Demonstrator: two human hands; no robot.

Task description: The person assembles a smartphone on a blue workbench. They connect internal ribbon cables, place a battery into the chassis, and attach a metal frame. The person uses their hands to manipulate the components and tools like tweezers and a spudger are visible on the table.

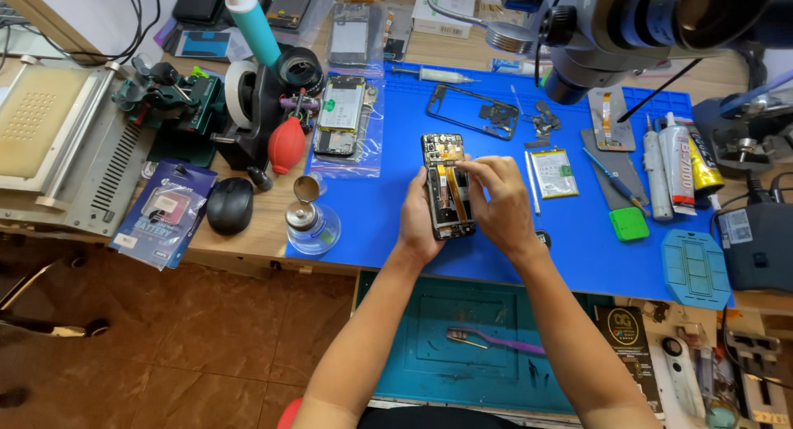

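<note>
Open blue mat (388,206) is left beside the opened phone (447,185); passage rightward is narrowed by a battery (554,173), tweezers (532,181) and glue tubes (677,166), and overhead by the microscope (628,24).

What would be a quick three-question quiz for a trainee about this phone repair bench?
1. True or false: the left hand holds the opened phone from below.
2. Which lies nearest the right hand? A) black mouse B) small battery C) purple toothbrush
3. What colour is the mat under the phone?

Key: 1 true; 2 B; 3 blue.
</note>
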